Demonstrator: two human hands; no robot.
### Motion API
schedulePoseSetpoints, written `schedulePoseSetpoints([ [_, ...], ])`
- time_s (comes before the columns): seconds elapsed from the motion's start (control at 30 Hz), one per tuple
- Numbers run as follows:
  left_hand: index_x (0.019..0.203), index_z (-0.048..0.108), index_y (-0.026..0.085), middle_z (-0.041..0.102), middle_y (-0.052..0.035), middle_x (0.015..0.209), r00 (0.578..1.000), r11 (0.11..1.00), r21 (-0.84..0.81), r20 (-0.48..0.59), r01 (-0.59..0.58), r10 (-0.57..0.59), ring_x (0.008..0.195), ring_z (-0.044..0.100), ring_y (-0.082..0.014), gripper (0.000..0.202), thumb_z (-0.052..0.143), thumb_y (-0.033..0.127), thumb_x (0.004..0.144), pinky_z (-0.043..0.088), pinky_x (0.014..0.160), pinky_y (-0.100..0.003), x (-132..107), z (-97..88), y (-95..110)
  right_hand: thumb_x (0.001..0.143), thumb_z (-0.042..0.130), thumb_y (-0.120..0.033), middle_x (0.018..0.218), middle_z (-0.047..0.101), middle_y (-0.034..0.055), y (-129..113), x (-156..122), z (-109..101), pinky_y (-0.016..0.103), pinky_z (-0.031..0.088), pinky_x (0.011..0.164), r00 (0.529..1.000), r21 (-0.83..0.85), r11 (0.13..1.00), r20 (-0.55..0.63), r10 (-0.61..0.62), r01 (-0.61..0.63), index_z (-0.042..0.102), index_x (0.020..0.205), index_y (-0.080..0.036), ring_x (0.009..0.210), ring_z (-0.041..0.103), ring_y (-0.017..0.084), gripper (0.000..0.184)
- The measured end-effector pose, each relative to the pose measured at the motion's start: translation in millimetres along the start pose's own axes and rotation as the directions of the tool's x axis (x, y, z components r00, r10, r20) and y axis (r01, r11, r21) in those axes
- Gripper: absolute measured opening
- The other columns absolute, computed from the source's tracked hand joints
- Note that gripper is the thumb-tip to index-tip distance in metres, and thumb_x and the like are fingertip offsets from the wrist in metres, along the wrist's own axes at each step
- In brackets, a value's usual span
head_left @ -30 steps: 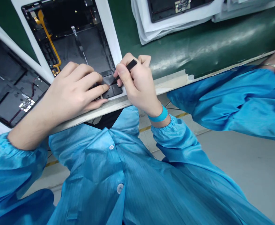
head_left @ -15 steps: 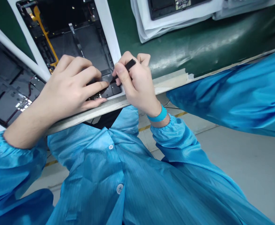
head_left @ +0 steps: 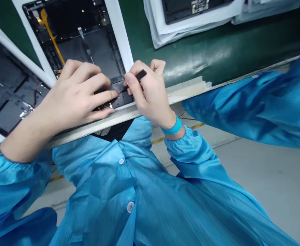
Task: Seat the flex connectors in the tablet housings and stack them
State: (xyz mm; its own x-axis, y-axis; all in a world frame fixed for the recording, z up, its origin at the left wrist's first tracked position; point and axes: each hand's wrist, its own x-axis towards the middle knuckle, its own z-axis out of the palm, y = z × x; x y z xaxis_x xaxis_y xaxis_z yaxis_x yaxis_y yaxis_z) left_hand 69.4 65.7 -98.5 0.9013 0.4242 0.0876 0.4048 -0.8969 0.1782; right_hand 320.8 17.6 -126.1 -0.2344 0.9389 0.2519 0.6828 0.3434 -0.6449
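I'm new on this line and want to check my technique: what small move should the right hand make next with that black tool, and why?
Probably ease the tip of the black pick slightly further under the black strip, keeping it shallow. The right hand holds the tip at the strip's edge, while the left hand steadies the tablet frame beside the small circuit board, which a slip could hit.

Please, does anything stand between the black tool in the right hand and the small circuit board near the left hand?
Yes. The fingers of the left hand lie just above the small circuit board, between it and the tip of the black tool held in the right hand.
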Motion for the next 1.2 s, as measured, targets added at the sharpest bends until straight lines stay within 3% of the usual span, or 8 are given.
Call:
schedulePoseSetpoints([
  [0.13,0.133,0.078,0.023,0.071,-0.0108,0.128,0.999,1.0,-0.007,0.04,-0.008,0.008,0.144,0.063,-0.0433,0.052,0.044,0.061,0.122,0.049,0.117,-0.079,7,-7.1,-1,0.121,0.029,-0.045,0.087,0.072,0.0054,-2,0,-2,0.056,0.045,0.112,1.0,0.011,1.0,0.003,0.006,-0.006,0.058,0.096,-0.03,0.089,0.067,0.029,0.041],
  [0.53,0.131,0.079,0.019,0.071,-0.012,0.125,0.994,0.998,-0.004,0.097,-0.058,0.058,0.146,0.061,-0.0462,0.059,0.042,0.064,0.122,0.045,0.117,-0.085,13,-13.3,-7,0.119,0.028,-0.047,0.089,0.074,0.0048,-1,1,-5,0.057,0.046,0.116,0.998,0.033,0.999,0.053,0.04,-0.042,0.06,0.097,-0.032,0.087,0.068,0.03,0.041],
  [0.7,0.135,0.078,0.021,0.07,-0.0101,0.129,0.995,0.998,-0.003,0.086,-0.06,0.06,0.147,0.061,-0.0462,0.058,0.042,0.065,0.122,0.045,0.117,-0.083,12,-11.6,-9,0.119,0.03,-0.048,0.087,0.072,0.0044,0,1,-4,0.055,0.045,0.114,0.999,0.076,0.997,0.028,0.016,-0.019,0.057,0.095,-0.031,0.084,0.068,0.029,0.04],
  [0.87,0.138,0.076,0.022,0.07,-0.0116,0.132,0.994,0.997,0.029,0.089,-0.069,0.066,0.146,0.061,-0.0457,0.057,0.044,0.065,0.121,0.046,0.116,-0.08,8,-7.9,-11,0.119,0.029,-0.043,0.091,0.074,0.0055,-1,2,-4,0.057,0.046,0.114,0.999,0.041,0.999,0.045,-0.004,0.002,0.058,0.097,-0.031,0.089,0.07,0.03,0.038],
  [1.0,0.144,0.075,0.025,0.072,-0.0134,0.136,0.999,0.998,0.062,0.031,-0.023,0.021,0.141,0.063,-0.0424,0.055,0.052,0.069,0.119,0.049,0.114,-0.074,3,-2.1,-10,0.122,0.021,-0.047,0.097,0.075,0.0054,2,4,0,0.054,0.047,0.116,0.996,-0.047,0.997,0.077,-0.05,0.054,0.058,0.099,-0.031,0.098,0.071,0.028,0.046],
  [1.1,0.144,0.076,0.03,0.071,-0.0118,0.137,0.999,0.999,-0.03,0.016,0.04,-0.039,0.144,0.06,-0.0427,0.051,0.058,0.068,0.116,0.043,0.121,-0.075,2,-0.8,-9,0.122,0.015,-0.055,0.102,0.075,0.0064,5,6,3,0.053,0.046,0.116,0.992,-0.097,0.988,0.064,-0.112,0.118,0.058,0.102,-0.029,0.104,0.069,0.027,0.054],
  [1.2,0.137,0.08,0.027,0.07,-0.011,0.136,0.997,0.989,-0.134,0.048,0.063,-0.057,0.148,0.057,-0.0457,0.052,0.055,0.069,0.117,0.036,0.125,-0.08,4,-3.9,-8,0.122,0.014,-0.057,0.1,0.075,0.0068,5,5,1,0.053,0.046,0.115,0.994,-0.073,0.993,0.07,-0.088,0.093,0.058,0.1,-0.029,0.101,0.069,0.027,0.057],
])
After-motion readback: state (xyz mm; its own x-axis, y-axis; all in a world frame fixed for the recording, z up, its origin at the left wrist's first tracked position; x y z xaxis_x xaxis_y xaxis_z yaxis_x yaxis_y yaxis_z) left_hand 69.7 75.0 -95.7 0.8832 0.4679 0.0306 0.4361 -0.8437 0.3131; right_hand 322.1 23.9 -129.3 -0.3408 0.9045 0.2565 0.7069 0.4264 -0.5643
